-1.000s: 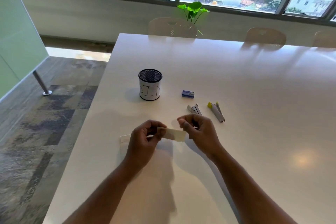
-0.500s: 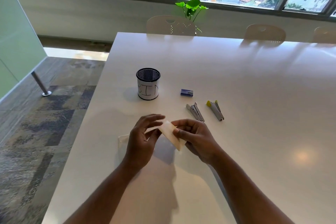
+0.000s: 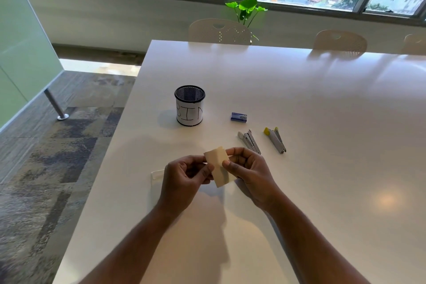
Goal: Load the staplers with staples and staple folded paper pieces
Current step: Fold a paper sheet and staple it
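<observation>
- Holding a small folded paper piece [image 3: 218, 166] above the tabletop [image 3: 322, 168], both hands work close to the body: the left hand [image 3: 184, 180] pinches its left edge, and the right hand [image 3: 247, 173] pinches the right side with the thumb on the face that shows.
- The paper stands tilted on end, clear of the surface, and looks already folded. I judge the step in hand to be finishing or checking the fold before stapling.
- Just behind the left hand, a flat white sheet [image 3: 157, 174] lies on the tabletop, mostly hidden by that hand, so its extent is unclear.
- Beyond the right hand lie two staplers, untouched and side by side: a grey-tipped stapler [image 3: 249, 140] and, to its right, a yellow-tipped stapler [image 3: 275, 139]. Whether either is loaded cannot be told from here.
- A little further back sits a small blue staple box [image 3: 238, 117], lying closed as far as I can make out.
- Left of the box stands a black mesh cup [image 3: 189, 105] with a white label that seems to read "BIN"; its inside is too dark to tell what it holds.
- As a judgement, the task is early: no stapled piece shows anywhere, and loading and stapling both seem still to come.
- Far edge: chairs [image 3: 220, 30] and a green plant [image 3: 246, 8] by the window.
</observation>
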`<state>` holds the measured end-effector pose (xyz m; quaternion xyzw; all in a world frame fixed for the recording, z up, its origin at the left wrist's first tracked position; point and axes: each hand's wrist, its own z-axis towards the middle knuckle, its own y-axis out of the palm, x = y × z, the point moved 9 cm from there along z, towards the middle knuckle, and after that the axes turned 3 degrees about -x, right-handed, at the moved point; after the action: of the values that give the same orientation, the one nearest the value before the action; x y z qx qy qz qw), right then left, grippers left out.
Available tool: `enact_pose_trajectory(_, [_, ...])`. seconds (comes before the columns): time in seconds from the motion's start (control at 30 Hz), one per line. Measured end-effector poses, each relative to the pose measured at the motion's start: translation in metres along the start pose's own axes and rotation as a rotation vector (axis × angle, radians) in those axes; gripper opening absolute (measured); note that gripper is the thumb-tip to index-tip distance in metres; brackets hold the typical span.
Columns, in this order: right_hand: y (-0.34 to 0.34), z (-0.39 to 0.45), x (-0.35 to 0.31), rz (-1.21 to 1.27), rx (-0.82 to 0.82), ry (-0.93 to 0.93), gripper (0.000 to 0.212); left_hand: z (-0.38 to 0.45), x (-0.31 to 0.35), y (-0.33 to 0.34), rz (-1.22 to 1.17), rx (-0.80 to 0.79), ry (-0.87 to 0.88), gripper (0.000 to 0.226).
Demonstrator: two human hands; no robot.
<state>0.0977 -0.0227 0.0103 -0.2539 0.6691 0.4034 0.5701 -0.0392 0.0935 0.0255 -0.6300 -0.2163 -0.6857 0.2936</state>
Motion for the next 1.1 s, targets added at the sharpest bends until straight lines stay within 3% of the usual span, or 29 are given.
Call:
enact_pose_trajectory(0.2, [0.008, -0.003, -0.003, -0.048, -0.056, -0.014, 0.053, 0.000, 0.002, -0.001, -0.044, -0.001, 0.009, 0.029])
enact_pose_trajectory(0.43, [0.010, -0.003, -0.003, -0.060, -0.036, -0.042, 0.047, 0.000, 0.002, 0.004, -0.040, -0.056, 0.030, 0.031])
enact_pose_trajectory(0.57, [0.005, -0.002, -0.001, -0.069, -0.030, -0.032, 0.033, 0.001, 0.002, 0.002, -0.036, -0.042, 0.036, 0.028])
enact_pose_trajectory(1.1, [0.001, -0.001, -0.002, -0.049, -0.094, -0.038, 0.033, 0.004, -0.003, -0.004, -0.067, 0.014, 0.026, 0.022])
